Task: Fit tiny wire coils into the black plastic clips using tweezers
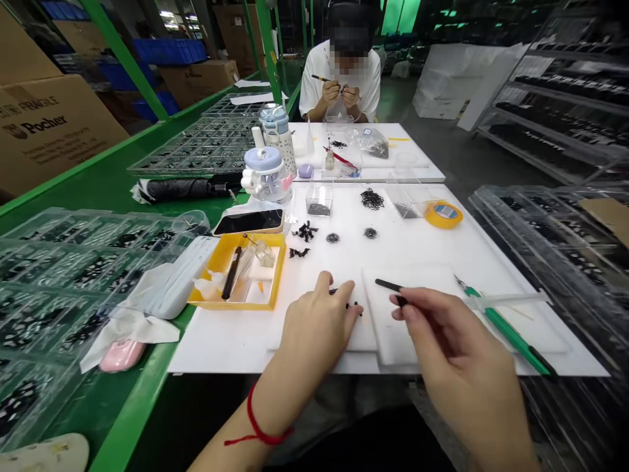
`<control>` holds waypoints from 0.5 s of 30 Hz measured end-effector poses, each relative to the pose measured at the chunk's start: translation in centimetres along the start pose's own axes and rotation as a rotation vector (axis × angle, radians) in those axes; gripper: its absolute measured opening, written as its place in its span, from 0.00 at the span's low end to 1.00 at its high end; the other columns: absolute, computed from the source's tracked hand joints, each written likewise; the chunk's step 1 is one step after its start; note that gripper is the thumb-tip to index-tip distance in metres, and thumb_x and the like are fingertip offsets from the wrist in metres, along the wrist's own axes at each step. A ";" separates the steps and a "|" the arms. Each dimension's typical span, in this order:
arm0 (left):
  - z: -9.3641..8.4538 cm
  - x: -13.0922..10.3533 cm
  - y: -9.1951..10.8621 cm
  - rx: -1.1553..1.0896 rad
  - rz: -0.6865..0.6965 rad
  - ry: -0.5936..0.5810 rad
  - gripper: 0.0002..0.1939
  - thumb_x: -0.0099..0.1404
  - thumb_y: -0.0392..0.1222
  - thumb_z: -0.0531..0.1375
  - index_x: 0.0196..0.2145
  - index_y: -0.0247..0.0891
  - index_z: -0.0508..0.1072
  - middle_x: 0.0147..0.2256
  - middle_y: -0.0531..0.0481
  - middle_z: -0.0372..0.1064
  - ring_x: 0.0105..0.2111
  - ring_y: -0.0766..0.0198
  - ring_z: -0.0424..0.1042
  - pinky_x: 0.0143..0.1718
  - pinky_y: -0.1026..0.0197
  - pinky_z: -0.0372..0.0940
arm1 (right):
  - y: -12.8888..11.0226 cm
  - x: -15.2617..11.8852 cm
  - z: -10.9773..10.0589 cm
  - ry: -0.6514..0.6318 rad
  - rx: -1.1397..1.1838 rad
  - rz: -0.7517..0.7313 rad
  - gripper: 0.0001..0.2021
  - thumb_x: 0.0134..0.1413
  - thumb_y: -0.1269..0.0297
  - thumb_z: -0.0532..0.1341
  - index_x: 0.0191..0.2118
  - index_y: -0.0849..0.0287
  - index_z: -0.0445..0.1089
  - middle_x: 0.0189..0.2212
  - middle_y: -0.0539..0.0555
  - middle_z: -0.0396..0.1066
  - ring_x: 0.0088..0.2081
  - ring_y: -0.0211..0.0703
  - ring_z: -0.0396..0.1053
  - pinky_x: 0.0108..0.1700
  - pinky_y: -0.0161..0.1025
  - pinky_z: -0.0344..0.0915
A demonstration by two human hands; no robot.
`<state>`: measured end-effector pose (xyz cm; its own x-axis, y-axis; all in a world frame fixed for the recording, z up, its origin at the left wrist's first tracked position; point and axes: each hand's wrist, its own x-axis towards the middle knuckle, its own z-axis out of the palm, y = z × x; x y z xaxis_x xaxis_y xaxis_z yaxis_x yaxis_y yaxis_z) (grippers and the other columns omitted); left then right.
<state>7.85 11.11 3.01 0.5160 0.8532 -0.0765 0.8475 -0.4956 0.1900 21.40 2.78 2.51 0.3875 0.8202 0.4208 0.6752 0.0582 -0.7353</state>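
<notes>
My right hand (457, 354) pinches a slim black strip-like piece (388, 285) between thumb and fingers, its blunt end pointing left. A smaller dark bit (400, 301) shows just below it at the fingertips. My left hand (319, 321) reaches down onto a white foam pad (366, 337), fingers curved and apart. Small black parts (348, 305) lie under and between its fingertips; whether the fingers touch them I cannot tell. A second foam pad (413, 328) lies below my right hand. Beside that hand rests a green-handled craft knife (506, 328).
Small heaps of black parts (372, 199) lie farther back, near clear boxes (319, 198) and a yellow tape roll (443, 214). At left are a yellow tray (236, 305), a phone (250, 221) and a bottle (268, 174). A co-worker (339, 78) sits opposite.
</notes>
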 end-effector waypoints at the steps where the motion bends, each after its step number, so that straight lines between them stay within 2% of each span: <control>1: -0.1 0.2 0.0 0.010 0.051 -0.015 0.16 0.65 0.47 0.55 0.49 0.42 0.66 0.45 0.47 0.66 0.30 0.64 0.70 0.29 0.57 0.68 | 0.4 -0.5 -0.8 0.010 -0.004 0.016 0.08 0.57 0.69 0.56 0.43 0.53 0.67 0.37 0.46 0.72 0.36 0.29 0.71 0.38 0.23 0.68; 4: -0.3 0.6 -0.1 0.024 0.158 -0.027 0.11 0.65 0.46 0.54 0.43 0.43 0.71 0.43 0.50 0.68 0.29 0.63 0.71 0.28 0.57 0.67 | 1.2 -1.7 -2.1 0.005 -0.018 0.012 0.08 0.57 0.70 0.56 0.41 0.54 0.68 0.36 0.45 0.72 0.37 0.27 0.71 0.40 0.19 0.67; 9: 0.2 1.0 0.3 0.044 0.228 -0.014 0.07 0.64 0.42 0.54 0.35 0.43 0.72 0.38 0.53 0.69 0.26 0.61 0.72 0.24 0.58 0.65 | 1.3 -2.1 -2.3 -0.049 -0.024 -0.035 0.08 0.58 0.72 0.54 0.39 0.54 0.68 0.34 0.45 0.72 0.36 0.27 0.71 0.38 0.20 0.69; 11: 0.4 1.0 0.4 0.075 0.194 0.015 0.07 0.63 0.41 0.53 0.32 0.41 0.71 0.36 0.53 0.68 0.26 0.59 0.72 0.22 0.58 0.63 | 1.2 -2.1 -2.2 -0.031 -0.011 -0.039 0.08 0.58 0.72 0.53 0.39 0.55 0.67 0.36 0.46 0.71 0.37 0.28 0.71 0.39 0.22 0.70; 15: 0.3 0.4 -0.1 0.181 0.017 0.109 0.09 0.64 0.41 0.50 0.32 0.37 0.69 0.41 0.46 0.67 0.26 0.55 0.73 0.21 0.56 0.61 | 1.9 -2.4 -2.2 0.066 -0.005 -0.006 0.08 0.56 0.72 0.57 0.41 0.54 0.68 0.37 0.45 0.72 0.39 0.27 0.71 0.44 0.20 0.67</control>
<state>8.02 11.47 2.66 0.5226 0.8519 0.0332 0.8521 -0.5232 0.0108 23.10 -0.35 1.28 0.4241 0.7804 0.4595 0.6808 0.0598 -0.7300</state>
